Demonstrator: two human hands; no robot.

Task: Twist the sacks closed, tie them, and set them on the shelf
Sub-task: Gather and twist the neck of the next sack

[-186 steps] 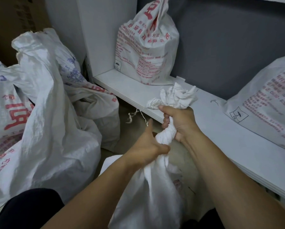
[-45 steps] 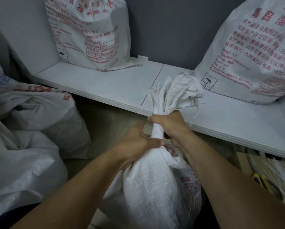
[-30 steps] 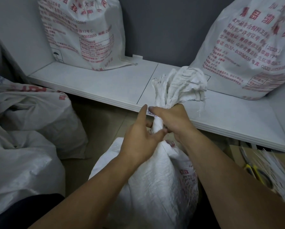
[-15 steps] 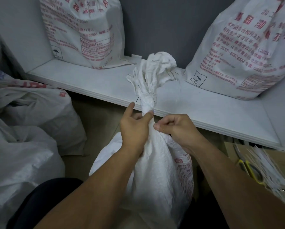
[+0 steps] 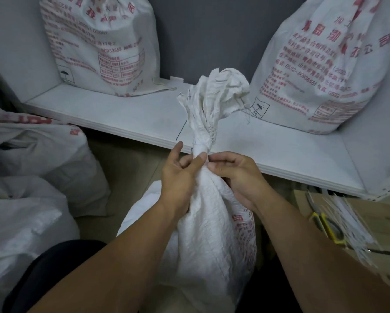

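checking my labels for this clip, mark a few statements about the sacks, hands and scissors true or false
A left sack and a right sack stand on the shelf: true.
The middle sack, between the arms, lies on the shelf: false, it stands in front of the shelf, below its edge.
The left hand and right hand are both at the middle sack's twisted neck: true.
The scissors lie left of the middle sack: false, they lie to its right.
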